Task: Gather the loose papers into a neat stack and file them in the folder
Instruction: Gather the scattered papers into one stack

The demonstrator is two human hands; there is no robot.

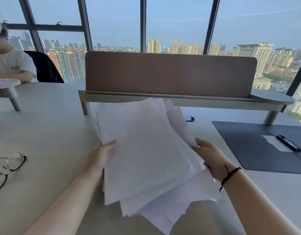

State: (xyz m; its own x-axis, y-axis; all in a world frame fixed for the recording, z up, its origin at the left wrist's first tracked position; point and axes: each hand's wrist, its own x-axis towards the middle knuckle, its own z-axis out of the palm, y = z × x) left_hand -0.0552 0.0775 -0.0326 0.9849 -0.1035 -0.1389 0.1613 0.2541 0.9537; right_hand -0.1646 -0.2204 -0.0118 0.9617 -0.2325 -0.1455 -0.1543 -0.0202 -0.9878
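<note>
A loose, fanned bundle of white papers [146,153] is lifted off the grey table in front of me, its sheets skewed with corners sticking out at the bottom and right. My left hand [102,153] grips the bundle's left edge, thumb on top. My right hand [212,158], with a black cord on its wrist, holds the right edge. A dark blue folder [244,146] lies open flat on the table to the right, apart from the papers, with a white slip and a black pen [288,143] on it.
Black-rimmed glasses [7,167] lie on the table [48,133] at the left. A brown desk divider [170,73] on a raised shelf stands behind the papers. Another person [9,61] sits at the far left. A round cable port [190,118] is behind the papers.
</note>
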